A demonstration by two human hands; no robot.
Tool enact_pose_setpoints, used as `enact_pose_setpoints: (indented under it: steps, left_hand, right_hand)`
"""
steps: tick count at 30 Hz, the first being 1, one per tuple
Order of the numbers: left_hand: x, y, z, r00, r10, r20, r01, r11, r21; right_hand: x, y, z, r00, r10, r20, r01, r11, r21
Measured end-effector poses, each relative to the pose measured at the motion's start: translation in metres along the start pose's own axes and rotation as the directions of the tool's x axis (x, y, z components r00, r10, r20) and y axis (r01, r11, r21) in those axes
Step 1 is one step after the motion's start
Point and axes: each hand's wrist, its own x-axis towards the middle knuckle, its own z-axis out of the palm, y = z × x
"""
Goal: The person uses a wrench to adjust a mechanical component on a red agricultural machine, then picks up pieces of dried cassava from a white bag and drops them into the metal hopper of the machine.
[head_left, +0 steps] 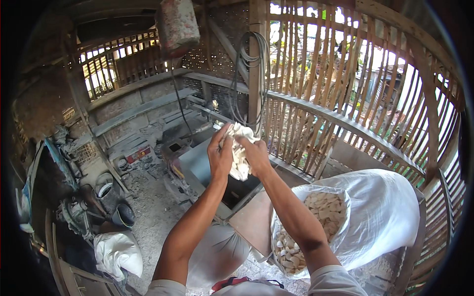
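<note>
My left hand (pixel 220 153) and my right hand (pixel 257 157) are raised together in front of me, fingers curled around a heap of pale, curved dried chips (pixel 239 165). What exactly the chips are, I cannot tell. Below them is a metal box with a dark opening (pixel 234 195), part of a dusty machine. Beside my right forearm lies a large white sack (pixel 382 209), its mouth rolled open. Similar pale chips (pixel 327 207) fill it, partly hidden by that arm.
A flat board (pixel 253 217) lies between the box and the sack. At the left stand dark buckets (pixel 123 215) and a crumpled white sack (pixel 117 251). A slatted wall (pixel 306 89) closes the right side. A coiled hose (pixel 252 59) hangs on a post; a block-like object (pixel 178 27) hangs overhead.
</note>
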Motion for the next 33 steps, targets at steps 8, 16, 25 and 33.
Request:
enact_pose_setpoints:
  steps: [8,16,25,33]
  left_hand:
    - [0.001,-0.022,-0.024,0.961,-0.274,0.041,0.270,0.960,0.079]
    - [0.006,-0.019,-0.034,0.962,-0.272,-0.003,0.266,0.938,0.222]
    - [0.006,-0.036,-0.035,0.937,-0.325,-0.131,0.340,0.932,0.121]
    - [0.008,-0.053,-0.039,0.981,-0.180,-0.077,0.193,0.951,0.241]
  right_hand:
    - [0.015,0.053,-0.022,0.943,-0.284,0.171,0.332,0.799,-0.502]
    - [0.007,0.043,-0.017,0.936,-0.290,0.200,0.348,0.677,-0.649]
    - [0.006,0.042,-0.018,0.880,-0.374,0.293,0.475,0.722,-0.504]
    - [0.009,0.043,-0.022,0.895,-0.358,0.266,0.446,0.713,-0.541]
